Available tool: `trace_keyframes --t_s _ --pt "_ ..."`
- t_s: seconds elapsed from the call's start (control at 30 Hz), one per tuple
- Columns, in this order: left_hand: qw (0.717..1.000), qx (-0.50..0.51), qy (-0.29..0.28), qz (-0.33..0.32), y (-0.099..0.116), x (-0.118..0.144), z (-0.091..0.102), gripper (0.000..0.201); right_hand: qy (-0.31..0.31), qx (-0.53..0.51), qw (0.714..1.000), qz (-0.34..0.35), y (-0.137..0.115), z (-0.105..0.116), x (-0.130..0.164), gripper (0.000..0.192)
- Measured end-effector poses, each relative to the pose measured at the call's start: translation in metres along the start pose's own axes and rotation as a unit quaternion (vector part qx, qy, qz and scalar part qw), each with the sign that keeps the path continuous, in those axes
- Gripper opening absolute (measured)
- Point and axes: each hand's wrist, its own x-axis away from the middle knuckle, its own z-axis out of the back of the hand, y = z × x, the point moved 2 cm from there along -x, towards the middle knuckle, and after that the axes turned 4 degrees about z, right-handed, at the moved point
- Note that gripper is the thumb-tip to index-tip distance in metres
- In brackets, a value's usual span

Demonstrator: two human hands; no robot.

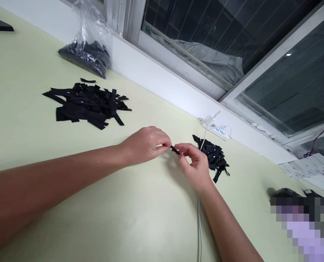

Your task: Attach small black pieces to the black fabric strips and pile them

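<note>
While both forearms reach in from the lower edge of the view, the left hand (145,143) and the right hand (194,165) meet over the middle of the pale yellow-green table (28,127), with a small black strip (175,149) held between them. The left hand's thumb and forefinger are pressed together on one end of that strip, its other fingers curled under the palm; the right hand pinches the other end between thumb and forefinger, the remaining fingers loosely bent below. The strip sits just above the tabletop, and whether it touches the surface cannot be told. Just beyond the right hand lies a small heap of black pieces (213,154), some showing tiny pale specks, and a white cable (199,225) runs from the near edge past the right wrist, over that heap, towards a white power strip (215,128) set against the wall. Well to the left, a larger, flatter pile of long black strips (87,105) is spread on the table, with one stray strip lying just behind it. Farther back, against the white sill, a clear plastic bag (87,54) holds more black pieces. A window (233,32) with dark glass runs along the wall above.
</note>
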Motion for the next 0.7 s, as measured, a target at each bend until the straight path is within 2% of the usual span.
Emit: trace_keyframes --t_s 0.1,0.27,0.47,0.7 --pt "1.0 -0.005 -0.008 -0.008 0.0 0.0 0.0 0.017 0.003 0.055 0.997 -0.047 0.01 0.004 -0.001 0.028" --pt "0.999 -0.01 -0.024 -0.026 -0.002 0.0 0.0 0.018 -0.08 0.151 0.984 -0.054 0.023 -0.002 -0.003 0.019" --pt "0.999 -0.012 -0.037 -0.022 -0.006 0.0 -0.002 0.018 -0.08 0.167 0.98 -0.072 0.028 -0.008 -0.007 0.015" --pt "0.998 -0.011 -0.058 -0.027 -0.006 0.0 -0.002 0.017 -0.096 0.155 0.978 -0.102 0.03 -0.004 -0.008 0.011"
